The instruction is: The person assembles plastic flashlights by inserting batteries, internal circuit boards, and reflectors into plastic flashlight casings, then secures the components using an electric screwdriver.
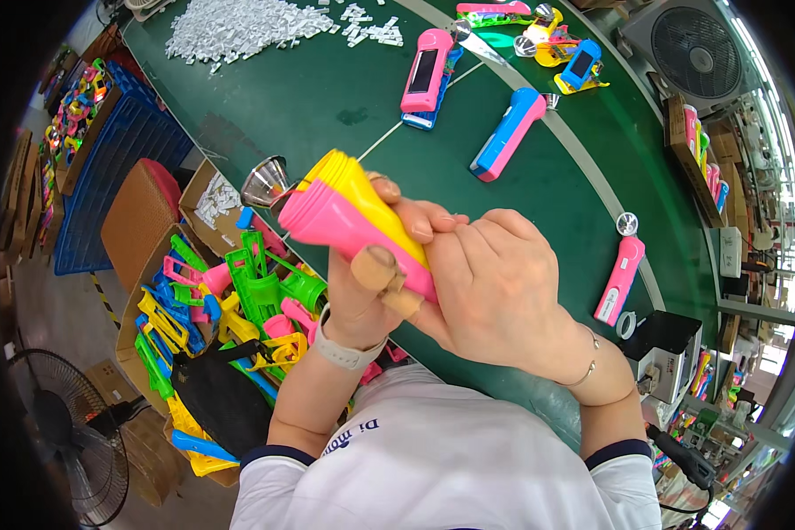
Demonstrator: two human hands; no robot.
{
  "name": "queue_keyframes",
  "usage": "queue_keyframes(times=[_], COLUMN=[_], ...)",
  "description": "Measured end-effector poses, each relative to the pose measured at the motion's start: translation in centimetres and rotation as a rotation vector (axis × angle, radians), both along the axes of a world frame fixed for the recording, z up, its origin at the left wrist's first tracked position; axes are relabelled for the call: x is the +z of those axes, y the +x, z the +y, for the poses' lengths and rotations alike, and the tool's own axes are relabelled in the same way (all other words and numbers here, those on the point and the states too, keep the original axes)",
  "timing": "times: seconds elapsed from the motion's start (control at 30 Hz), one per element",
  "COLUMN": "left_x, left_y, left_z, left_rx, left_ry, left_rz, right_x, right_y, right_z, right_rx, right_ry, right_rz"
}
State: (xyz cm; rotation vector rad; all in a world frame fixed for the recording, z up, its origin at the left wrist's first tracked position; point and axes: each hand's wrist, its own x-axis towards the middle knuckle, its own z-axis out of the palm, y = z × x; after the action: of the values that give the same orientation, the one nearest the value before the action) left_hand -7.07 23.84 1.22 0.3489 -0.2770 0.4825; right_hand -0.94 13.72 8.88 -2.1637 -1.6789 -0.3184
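A flashlight body made of a pink half point(340, 221) and a yellow half point(362, 199) is held up in front of my chest. Both halves have a ribbed, threaded end pointing to the upper left. Beside that end a silver reflector cup point(266, 182) hangs by a thin wire. My left hand point(358, 287), with tape on the thumb, wraps the body from below and behind. Clasped over its lower right end is my right hand point(495, 287), fingers bent and closed. Whatever lies beneath those fingers is hidden.
On the green table point(362, 88) lie a pink-and-blue flashlight point(508, 134), a pink flashlight point(621, 278) and a heap of small white parts point(247, 31). A box of colourful plastic shells point(265, 291) stands at my left, near a floor fan point(66, 433).
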Motion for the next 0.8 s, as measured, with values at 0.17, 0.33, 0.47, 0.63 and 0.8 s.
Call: queue_keyframes(times=[0.17,0.33,0.47,0.63,0.8], left_x=[-0.9,-0.3,0.0,-0.8,0.1], left_y=[0.8,0.8,0.8,-0.7,-1.2], left_z=[0.7,3.7,5.1,8.3,9.9], left_rx=[0.054,0.239,0.369,0.474,0.405], left_ry=[-0.04,-0.02,-0.131,-0.184,-0.05], left_rz=[0.021,0.273,0.345,0.531,0.702], right_x=[-1.2,-1.7,-3.1,-2.9,-7.7], right_y=[-0.2,0.9,1.6,8.1,15.8], right_z=[1.5,2.9,4.9,11.4,22.9], right_rx=[-0.056,-0.016,0.008,0.149,0.018], right_ry=[-0.043,0.008,-0.062,-0.425,-0.104], right_rz=[-0.012,0.102,0.173,0.479,0.135])
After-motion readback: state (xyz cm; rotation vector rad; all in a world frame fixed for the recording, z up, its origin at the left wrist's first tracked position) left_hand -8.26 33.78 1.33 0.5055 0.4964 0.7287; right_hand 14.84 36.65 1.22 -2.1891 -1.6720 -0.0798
